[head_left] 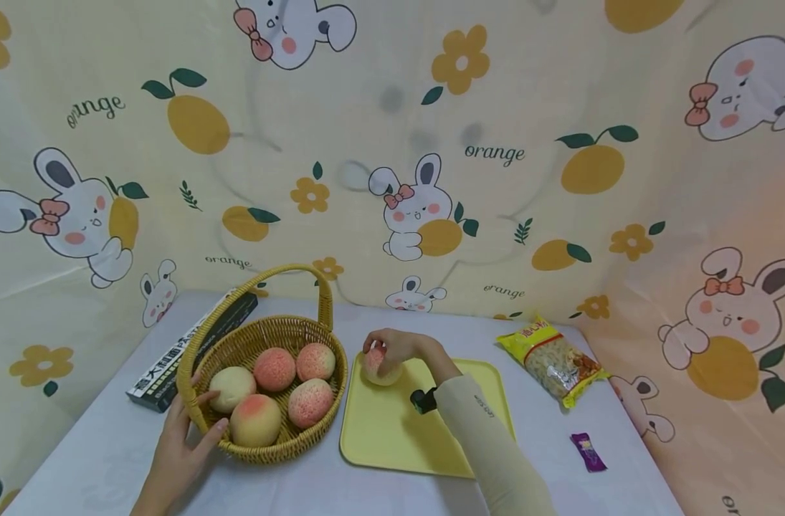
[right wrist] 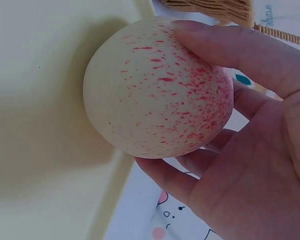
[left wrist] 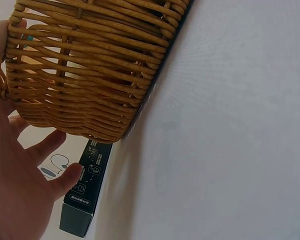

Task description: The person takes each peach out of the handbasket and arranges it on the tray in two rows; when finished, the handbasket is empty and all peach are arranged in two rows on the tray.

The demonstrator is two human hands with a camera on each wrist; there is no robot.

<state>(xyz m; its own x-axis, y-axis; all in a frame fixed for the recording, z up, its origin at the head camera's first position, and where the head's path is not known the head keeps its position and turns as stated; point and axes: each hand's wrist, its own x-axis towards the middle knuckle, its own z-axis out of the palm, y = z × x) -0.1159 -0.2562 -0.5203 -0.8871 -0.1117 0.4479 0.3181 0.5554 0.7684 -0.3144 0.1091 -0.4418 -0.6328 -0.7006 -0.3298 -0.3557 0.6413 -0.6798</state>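
Observation:
My right hand (head_left: 398, 347) holds a pale, red-speckled peach (right wrist: 150, 92) from above, thumb on one side and fingers round the other. The peach is at the back left corner of the yellow tray (head_left: 392, 444), close over its surface. My left hand (head_left: 182, 437) grips the left side of the wicker basket (left wrist: 90, 65), thumb and a finger over the rim and other fingers along the outer wall. Several peaches lie in the basket, among them a red one (head_left: 274, 369) and a yellowish one with a red top (head_left: 255, 421).
Behind the basket's left side lies a long dark box (head_left: 153, 390). To the right of the tray is a yellow-edged food packet (head_left: 556, 362), with a small purple wrapper (head_left: 588, 453) nearer the front. A printed curtain (head_left: 392, 129) hangs behind the white table (head_left: 289, 494).

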